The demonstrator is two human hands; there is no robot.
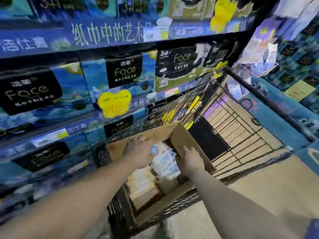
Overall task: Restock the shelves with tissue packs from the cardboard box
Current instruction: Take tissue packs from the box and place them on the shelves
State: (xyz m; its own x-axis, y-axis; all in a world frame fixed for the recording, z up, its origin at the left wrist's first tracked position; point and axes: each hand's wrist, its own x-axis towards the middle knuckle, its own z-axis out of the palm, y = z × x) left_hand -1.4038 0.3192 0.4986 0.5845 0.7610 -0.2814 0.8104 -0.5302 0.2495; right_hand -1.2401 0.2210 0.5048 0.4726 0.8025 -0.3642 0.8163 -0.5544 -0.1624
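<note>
— So, what do the hands hold?
— Both the left hand (138, 150) and right hand (190, 159) grip a white tissue pack (164, 161), fingers curled round it, inside the cardboard box (183, 135).
— And the box?
— In a wire cart (241, 135), beside the shelves (69, 104)

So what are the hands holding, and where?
Both hands, left and right, grip the white-and-blue plastic tissue pack by its opposite ends, inside the brown cardboard box.

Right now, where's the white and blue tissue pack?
In the head view it sits low and centre, the tissue pack inside the open cardboard box, between the left hand and right hand.
</note>
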